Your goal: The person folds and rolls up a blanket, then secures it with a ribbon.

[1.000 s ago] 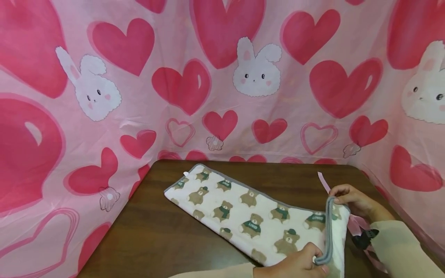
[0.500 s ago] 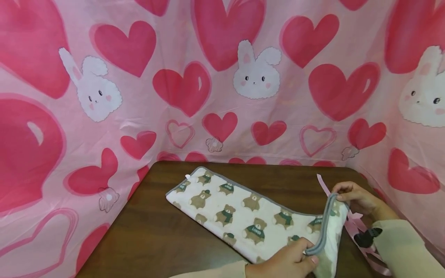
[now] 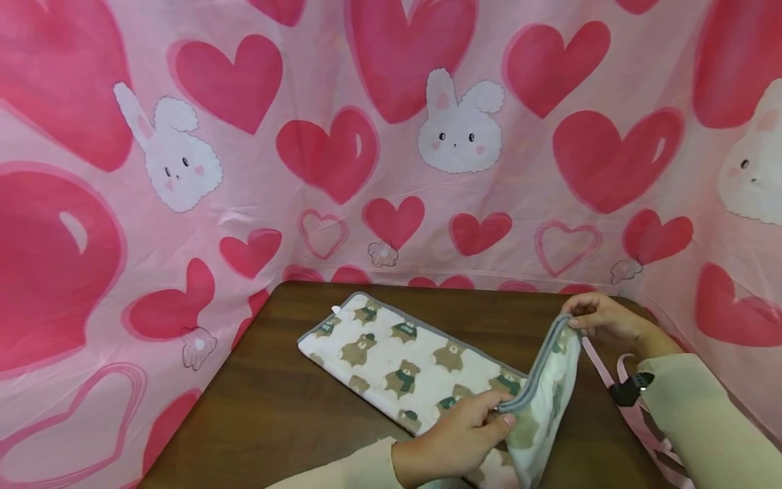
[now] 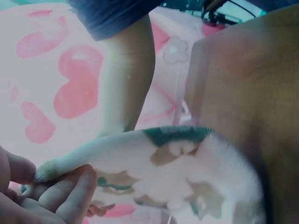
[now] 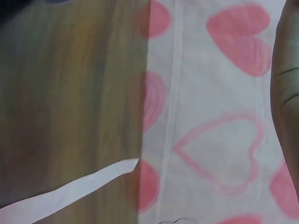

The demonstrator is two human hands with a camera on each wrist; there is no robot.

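"What's before you?"
"A brown table [image 3: 293,421], the bear-print cloth [image 3: 391,367] slanting across it, right end lifted"
"And your grip?"
"My left hand [image 3: 455,438] pinches the cloth's raised edge nearer me, my right hand [image 3: 601,326] pinches it farther off; a pink ribbon [image 3: 599,363] trails at right"

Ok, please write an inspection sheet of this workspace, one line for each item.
Surface: dark brown, wood-grained table.
Job's things: long white cloth with brown bears and grey edging; held end appears raised.
Clutter: pink ribbons and black clip-like piece by beige right sleeve.
Hands: left hand and right hand each pinch the edging.
Cables: thin black curve, possibly a cable, atop left wrist view.
Surroundings: pink fabric backdrop with red hearts and white rabbits.
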